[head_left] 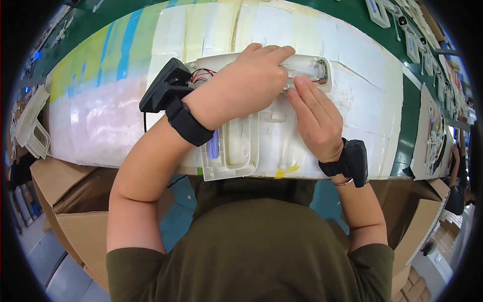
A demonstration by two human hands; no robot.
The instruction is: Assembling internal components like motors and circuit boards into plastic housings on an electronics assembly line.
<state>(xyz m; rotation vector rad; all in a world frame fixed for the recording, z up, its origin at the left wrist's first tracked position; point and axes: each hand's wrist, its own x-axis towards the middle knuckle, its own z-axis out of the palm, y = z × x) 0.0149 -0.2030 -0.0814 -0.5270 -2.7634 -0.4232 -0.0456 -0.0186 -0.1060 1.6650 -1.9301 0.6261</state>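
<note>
White plastic parts (226,172) on pale table (367,116)

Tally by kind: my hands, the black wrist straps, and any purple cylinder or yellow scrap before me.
Your hands: 2, left hand and right hand
Black wrist straps: 2, left strap and right strap
Purple cylinder: 1
Yellow scrap: 1
Total: 6

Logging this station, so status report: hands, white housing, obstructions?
Left fingers over white plastic housing, hold unclear. Right fingers near its right end, hold unclear. Left hand hides housing's middle.
</note>
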